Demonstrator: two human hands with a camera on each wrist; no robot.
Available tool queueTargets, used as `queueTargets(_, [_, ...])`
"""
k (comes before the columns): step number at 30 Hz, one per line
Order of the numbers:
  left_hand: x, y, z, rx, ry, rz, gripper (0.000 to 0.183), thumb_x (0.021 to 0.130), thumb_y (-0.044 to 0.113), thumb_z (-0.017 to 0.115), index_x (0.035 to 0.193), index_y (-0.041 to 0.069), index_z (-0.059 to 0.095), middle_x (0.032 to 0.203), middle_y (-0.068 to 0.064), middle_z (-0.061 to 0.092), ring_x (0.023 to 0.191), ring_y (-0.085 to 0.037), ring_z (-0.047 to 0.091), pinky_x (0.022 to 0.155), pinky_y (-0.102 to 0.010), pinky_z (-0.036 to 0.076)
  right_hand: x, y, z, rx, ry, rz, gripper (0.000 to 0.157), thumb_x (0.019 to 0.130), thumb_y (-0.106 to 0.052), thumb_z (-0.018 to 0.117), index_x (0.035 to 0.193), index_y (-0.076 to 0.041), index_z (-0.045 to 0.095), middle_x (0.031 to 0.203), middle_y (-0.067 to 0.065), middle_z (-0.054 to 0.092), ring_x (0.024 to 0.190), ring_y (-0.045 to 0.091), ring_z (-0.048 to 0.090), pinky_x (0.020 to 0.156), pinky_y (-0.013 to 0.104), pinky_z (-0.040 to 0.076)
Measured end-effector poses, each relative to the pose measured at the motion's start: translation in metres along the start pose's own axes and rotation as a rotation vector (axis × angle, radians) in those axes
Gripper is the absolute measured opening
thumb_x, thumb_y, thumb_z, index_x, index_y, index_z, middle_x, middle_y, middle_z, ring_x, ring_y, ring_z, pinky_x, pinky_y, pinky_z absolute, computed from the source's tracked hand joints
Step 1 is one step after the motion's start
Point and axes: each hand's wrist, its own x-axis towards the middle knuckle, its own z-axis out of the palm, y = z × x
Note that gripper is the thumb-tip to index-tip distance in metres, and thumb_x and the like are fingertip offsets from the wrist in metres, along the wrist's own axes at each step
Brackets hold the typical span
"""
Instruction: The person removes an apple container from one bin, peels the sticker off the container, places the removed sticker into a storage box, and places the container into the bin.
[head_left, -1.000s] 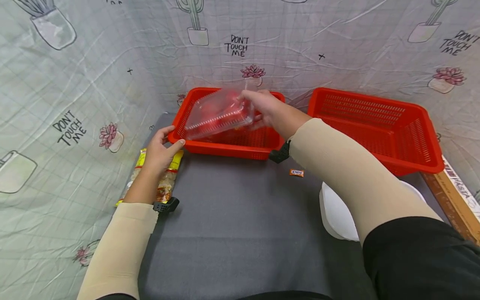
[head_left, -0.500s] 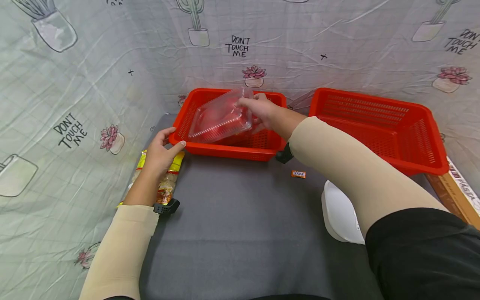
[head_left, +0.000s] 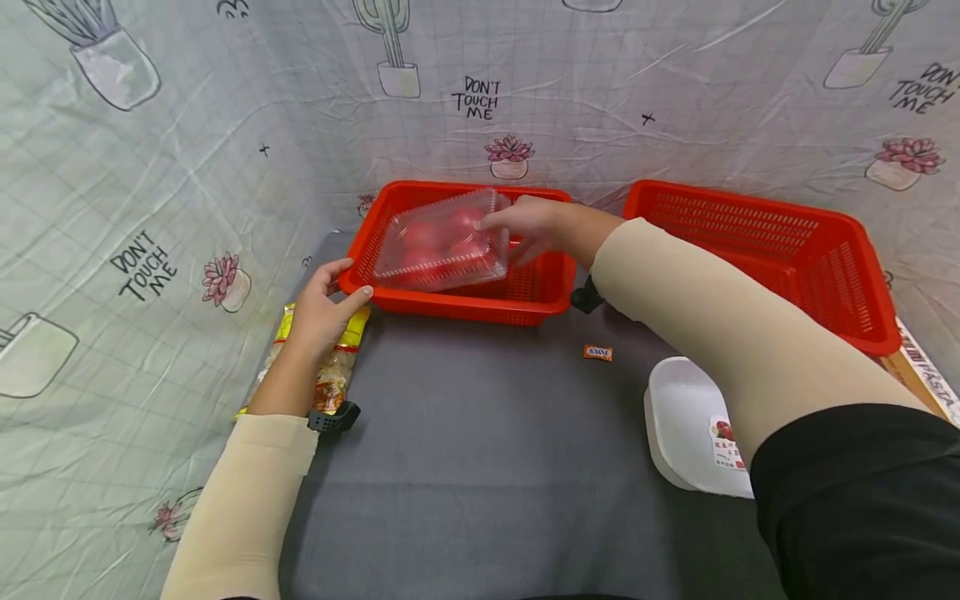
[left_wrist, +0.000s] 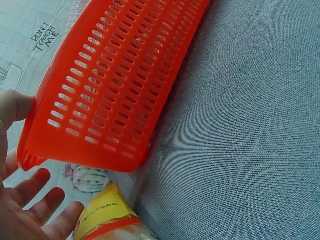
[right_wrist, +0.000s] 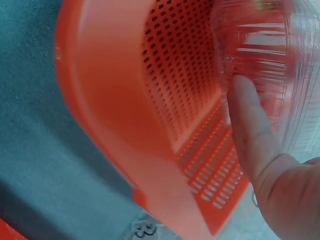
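Observation:
My right hand [head_left: 528,227] grips the right end of a clear plastic clamshell box [head_left: 442,242], in which several red, round, tomato-like pieces show. The box sits inside the left red basket [head_left: 465,305], slightly askew. In the right wrist view, one finger [right_wrist: 250,117] lies along the ribbed side of the box [right_wrist: 260,55]. My left hand [head_left: 322,307] holds that basket by its near left corner. The left wrist view has the thumb [left_wrist: 15,107] at the rim, with the other fingers spread below the basket's corner [left_wrist: 90,145].
A second red basket [head_left: 817,250] stands at the right, beside a pasta box [head_left: 930,375]. A yellow-topped food bag [head_left: 337,367] lies under my left wrist. A small orange-wrapped sweet [head_left: 597,352] and a white lidded tub [head_left: 686,417] are on the grey cloth [head_left: 480,467].
My right hand has lowered the clamshell box from a tilt to lie flatter in the left basket, and the right forearm has shifted slightly right. My left hand keeps its hold on the corner.

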Motion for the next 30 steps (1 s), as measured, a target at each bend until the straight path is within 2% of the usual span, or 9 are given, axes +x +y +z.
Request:
queueTargets(3, [0.0, 0.0, 0.0, -0.008, -0.003, -0.003, 0.073, 0.099, 0.037, 0.078, 0.162, 0.02, 0.045, 0.159, -0.009, 0.05, 0.136, -0.03, 0.052, 0.092, -0.024, 0.057, 0.005, 0.003, 0.0, 0.058, -0.019, 0.015, 0.071, 0.102, -0.038, 0.071, 0.158, -0.015, 0.034, 0.151, 0.011, 0.052, 0.134, 0.041, 0.058, 0.114, 0.054, 0.048])
queueTargets(8, [0.001, 0.0, 0.0, -0.013, -0.003, 0.005, 0.073, 0.099, 0.037, 0.077, 0.162, 0.02, 0.045, 0.159, -0.009, 0.05, 0.137, -0.031, 0.051, 0.094, -0.026, 0.058, 0.013, 0.01, 0.001, 0.087, -0.028, 0.014, 0.071, 0.102, -0.037, 0.071, 0.158, -0.014, 0.034, 0.154, 0.011, 0.049, 0.137, 0.041, 0.055, 0.114, 0.054, 0.047])
queueTargets(15, [0.001, -0.002, 0.001, -0.01, -0.005, 0.003, 0.071, 0.1, 0.032, 0.077, 0.162, 0.017, 0.045, 0.159, -0.01, 0.05, 0.14, -0.031, 0.05, 0.101, -0.033, 0.057, 0.023, 0.023, 0.002, 0.135, -0.045, 0.041, 0.079, 0.101, -0.034, 0.074, 0.158, -0.017, 0.023, 0.154, 0.014, 0.044, 0.136, 0.041, 0.053, 0.111, 0.056, 0.049])
queueTargets(19, [0.001, -0.003, 0.001, -0.025, -0.007, -0.005, 0.071, 0.1, 0.031, 0.077, 0.162, 0.018, 0.044, 0.159, -0.011, 0.049, 0.14, -0.032, 0.049, 0.103, -0.037, 0.056, 0.027, 0.029, 0.004, 0.149, -0.066, 0.05, 0.078, 0.101, -0.033, 0.074, 0.157, -0.016, 0.023, 0.153, 0.015, 0.045, 0.136, 0.042, 0.053, 0.11, 0.057, 0.05])
queueTargets(24, [0.001, -0.004, 0.0, -0.014, -0.004, -0.009, 0.072, 0.1, 0.032, 0.077, 0.163, 0.018, 0.043, 0.159, -0.011, 0.049, 0.14, -0.032, 0.049, 0.104, -0.038, 0.056, 0.03, 0.032, 0.006, 0.133, -0.08, 0.063, 0.078, 0.1, -0.033, 0.075, 0.158, -0.014, 0.025, 0.153, 0.015, 0.045, 0.136, 0.041, 0.053, 0.107, 0.056, 0.052])
queueTargets(30, [0.003, -0.002, -0.002, -0.024, -0.01, -0.004, 0.072, 0.1, 0.034, 0.077, 0.162, 0.018, 0.044, 0.159, -0.01, 0.049, 0.138, -0.032, 0.05, 0.102, -0.037, 0.057, 0.026, 0.029, 0.008, 0.028, -0.085, 0.143, 0.079, 0.098, -0.035, 0.077, 0.158, -0.012, 0.032, 0.151, 0.016, 0.048, 0.127, 0.042, 0.06, 0.1, 0.05, 0.058])
